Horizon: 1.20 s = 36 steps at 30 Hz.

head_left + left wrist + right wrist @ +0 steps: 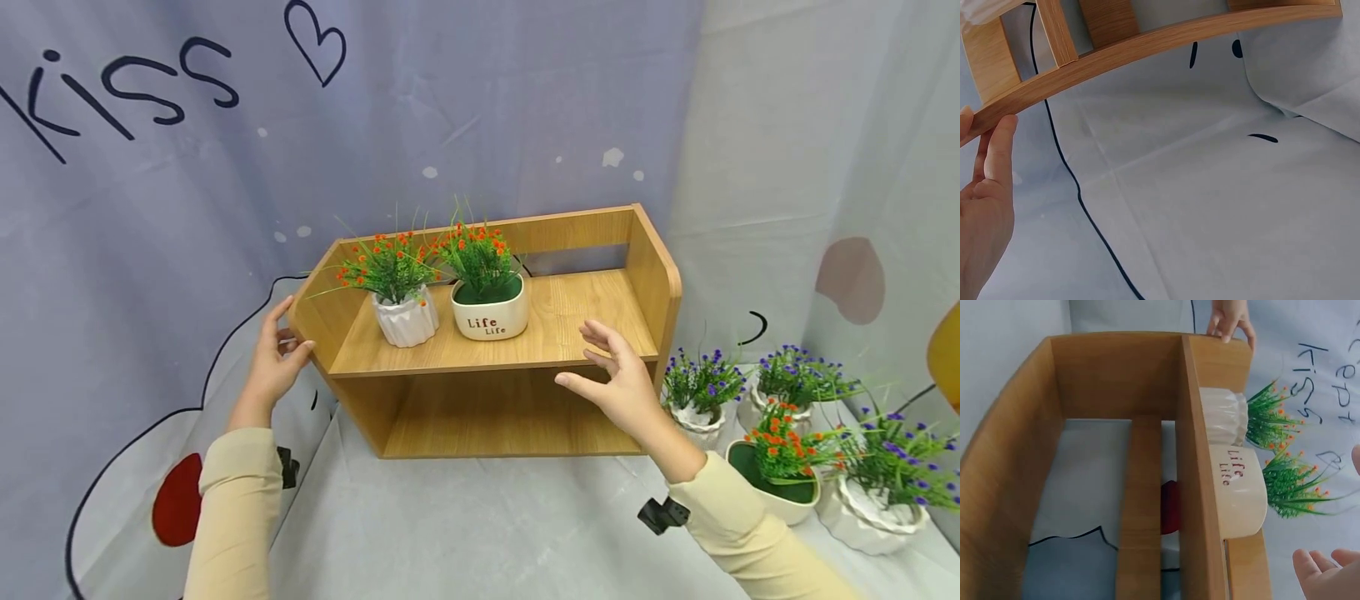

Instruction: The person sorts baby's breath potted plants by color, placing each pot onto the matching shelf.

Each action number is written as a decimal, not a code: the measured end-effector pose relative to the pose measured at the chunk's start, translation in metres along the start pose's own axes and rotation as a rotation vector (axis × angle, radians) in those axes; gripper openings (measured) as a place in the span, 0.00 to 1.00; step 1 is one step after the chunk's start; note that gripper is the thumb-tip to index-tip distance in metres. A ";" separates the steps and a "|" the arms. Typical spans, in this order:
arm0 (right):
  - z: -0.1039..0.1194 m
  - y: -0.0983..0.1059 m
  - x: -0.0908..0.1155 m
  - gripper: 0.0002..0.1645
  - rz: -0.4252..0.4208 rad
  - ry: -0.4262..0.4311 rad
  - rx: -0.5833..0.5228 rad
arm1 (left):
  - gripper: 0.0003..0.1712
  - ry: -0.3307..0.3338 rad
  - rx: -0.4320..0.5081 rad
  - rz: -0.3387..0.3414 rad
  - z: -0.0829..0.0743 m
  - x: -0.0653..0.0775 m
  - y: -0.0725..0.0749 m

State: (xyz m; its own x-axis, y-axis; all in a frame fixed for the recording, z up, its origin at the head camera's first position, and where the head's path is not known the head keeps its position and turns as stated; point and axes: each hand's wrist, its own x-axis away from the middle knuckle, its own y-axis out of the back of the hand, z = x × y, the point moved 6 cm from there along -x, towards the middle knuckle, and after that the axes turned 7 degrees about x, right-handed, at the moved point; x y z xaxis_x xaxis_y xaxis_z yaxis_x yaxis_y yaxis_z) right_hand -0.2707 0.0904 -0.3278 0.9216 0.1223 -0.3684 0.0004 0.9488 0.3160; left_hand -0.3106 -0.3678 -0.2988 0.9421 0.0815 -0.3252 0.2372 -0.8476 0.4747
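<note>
A two-tier wooden shelf (585, 317) stands against the curtain. My left hand (276, 358) holds the edge of its left side panel, thumb toward the front; the left wrist view shows the fingers (1001, 150) against that edge. On the upper board are two pots of orange flowers: a white ribbed pot (406, 321) at the left and, beside it, a cream oval pot (491, 321) lettered "Life". In front of the board's right part, my right hand (622, 387) is spread with nothing in it, apart from the oval pot.
Right of the shelf, several potted flowers are grouped on the pale cloth, including a purple-flowered pot (697, 421) close to the side panel and an orange-flowered oval pot (787, 504). A patterned curtain (480, 108) hangs behind. The shelf has a lower compartment (510, 412).
</note>
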 end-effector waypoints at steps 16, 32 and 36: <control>-0.025 0.026 0.057 0.41 -0.200 0.167 -0.021 | 0.43 0.013 0.003 -0.001 0.001 -0.002 -0.001; -0.099 0.063 0.120 0.37 -0.409 -0.102 0.116 | 0.42 0.001 0.010 -0.013 0.000 -0.003 -0.002; -0.117 0.072 0.135 0.36 -0.441 -0.198 0.169 | 0.42 0.006 0.008 -0.014 0.000 -0.002 -0.002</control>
State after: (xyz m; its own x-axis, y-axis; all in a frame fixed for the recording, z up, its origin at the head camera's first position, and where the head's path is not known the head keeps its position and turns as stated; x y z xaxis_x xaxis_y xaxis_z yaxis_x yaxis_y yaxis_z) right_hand -0.1913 0.2095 -0.4571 0.8757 -0.3518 -0.3308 0.4532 0.8354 0.3112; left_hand -0.3129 -0.3662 -0.2997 0.9403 0.0963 -0.3264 0.2480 -0.8506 0.4637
